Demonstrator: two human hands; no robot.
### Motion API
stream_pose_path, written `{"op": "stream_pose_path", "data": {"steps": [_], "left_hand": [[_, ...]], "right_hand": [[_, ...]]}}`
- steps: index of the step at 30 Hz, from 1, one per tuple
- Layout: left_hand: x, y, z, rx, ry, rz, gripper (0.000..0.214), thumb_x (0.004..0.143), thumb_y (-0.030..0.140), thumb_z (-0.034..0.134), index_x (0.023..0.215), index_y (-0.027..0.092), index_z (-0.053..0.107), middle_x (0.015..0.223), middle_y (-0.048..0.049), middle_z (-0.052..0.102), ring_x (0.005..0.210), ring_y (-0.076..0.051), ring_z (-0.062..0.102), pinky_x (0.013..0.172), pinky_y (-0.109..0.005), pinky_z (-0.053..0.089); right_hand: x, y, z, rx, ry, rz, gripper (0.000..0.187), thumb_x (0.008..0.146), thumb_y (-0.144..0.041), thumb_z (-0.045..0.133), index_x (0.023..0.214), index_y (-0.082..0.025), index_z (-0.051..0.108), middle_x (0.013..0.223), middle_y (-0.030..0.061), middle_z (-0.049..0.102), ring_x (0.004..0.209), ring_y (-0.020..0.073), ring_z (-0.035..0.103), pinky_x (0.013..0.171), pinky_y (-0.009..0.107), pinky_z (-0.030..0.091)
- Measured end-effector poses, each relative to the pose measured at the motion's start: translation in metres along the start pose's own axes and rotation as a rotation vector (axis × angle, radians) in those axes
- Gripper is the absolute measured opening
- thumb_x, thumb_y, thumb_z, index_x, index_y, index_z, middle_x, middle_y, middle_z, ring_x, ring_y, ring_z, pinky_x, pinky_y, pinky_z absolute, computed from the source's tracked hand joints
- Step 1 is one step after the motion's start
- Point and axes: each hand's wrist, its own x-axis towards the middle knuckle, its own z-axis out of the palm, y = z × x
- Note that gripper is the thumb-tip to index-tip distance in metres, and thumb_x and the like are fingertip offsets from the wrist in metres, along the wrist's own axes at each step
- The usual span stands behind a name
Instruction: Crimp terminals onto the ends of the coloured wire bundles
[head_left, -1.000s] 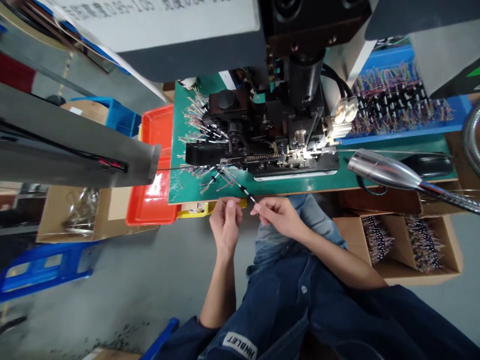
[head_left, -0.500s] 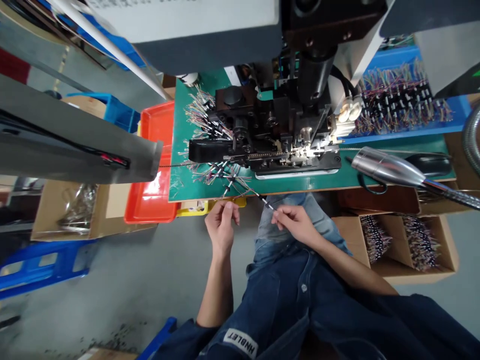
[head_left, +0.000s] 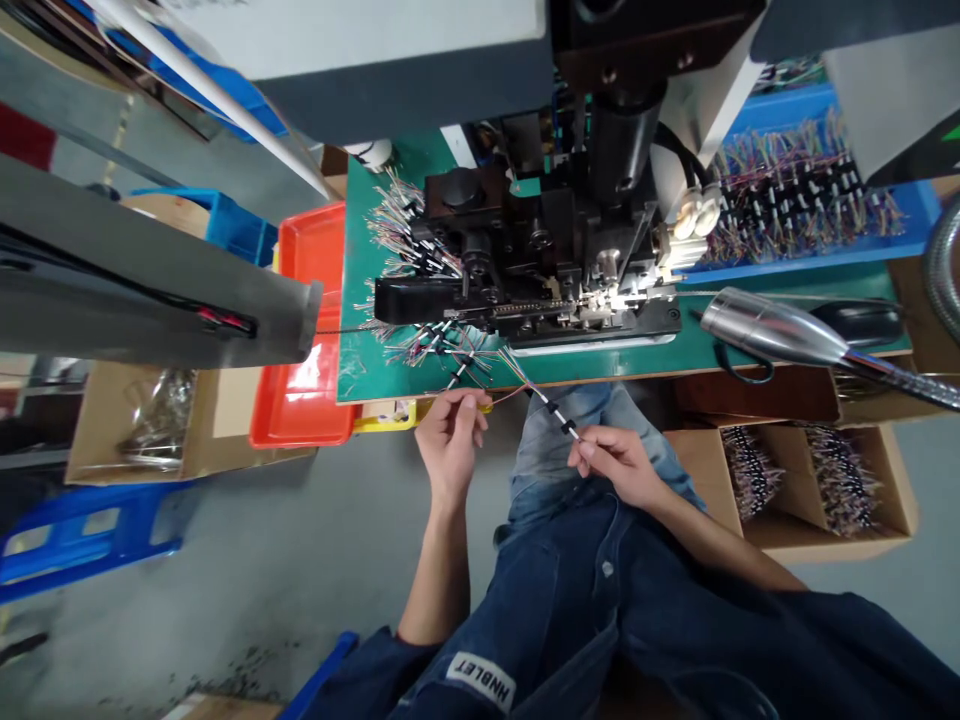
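Observation:
My right hand (head_left: 619, 463) pinches a thin black-and-white cable (head_left: 553, 408) whose coloured wire ends fan out toward a black crimping machine (head_left: 540, 265). My left hand (head_left: 450, 436) is closed on the fine coloured wires just below the green bench (head_left: 705, 348) edge. More finished cables with coloured ends (head_left: 427, 345) lie on the bench at the machine's left side. Both hands hang in front of the bench, above my lap.
A red tray (head_left: 307, 330) sits left of the bench, a blue tray of wire pieces (head_left: 795, 200) at the back right. A silver lamp head (head_left: 772, 333) juts in from the right. Cardboard boxes of cables (head_left: 817, 480) stand below right; a grey metal arm (head_left: 150, 290) crosses the left.
My right hand has drawn the cable down and to the right, away from the machine. My left hand stayed near the bench edge, holding the wires.

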Motion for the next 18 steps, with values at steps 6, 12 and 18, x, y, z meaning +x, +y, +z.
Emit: {"op": "stream_pose_path", "data": {"steps": [6,12,18], "left_hand": [[-0.016,0.010,0.049,-0.434,-0.220,-0.222,0.036,0.087,0.052,0.099,0.099,0.020,0.089,0.094,-0.0100,0.088,0.060,-0.014,0.071,0.044,-0.021,0.052],[-0.018,0.033,0.086,-0.545,-0.357,-0.186,0.033,0.092,0.053,0.097,0.105,0.022,0.092,0.098,-0.0096,0.090,0.063,-0.014,0.075,0.047,-0.021,0.058],[-0.021,0.040,0.098,-0.472,-0.374,-0.118,0.027,0.096,0.047,0.095,0.104,0.022,0.092,0.088,-0.0061,0.086,0.058,-0.010,0.069,0.048,-0.019,0.056]], "right_hand": [[-0.018,-0.004,-0.002,0.080,-0.079,-0.007,0.035,0.114,-0.046,0.075,0.096,-0.018,0.086,0.075,0.0036,0.072,0.065,0.0141,0.057,0.062,0.028,0.039],[-0.018,-0.004,-0.001,0.404,-0.081,0.177,0.054,0.109,-0.065,0.066,0.075,-0.024,0.055,0.059,-0.0039,0.051,0.049,0.0121,0.031,0.049,0.027,0.027],[-0.016,-0.016,-0.030,0.215,-0.065,0.209,0.055,0.113,-0.066,0.064,0.091,-0.017,0.075,0.077,0.0077,0.075,0.060,0.0154,0.053,0.055,0.028,0.035]]}}
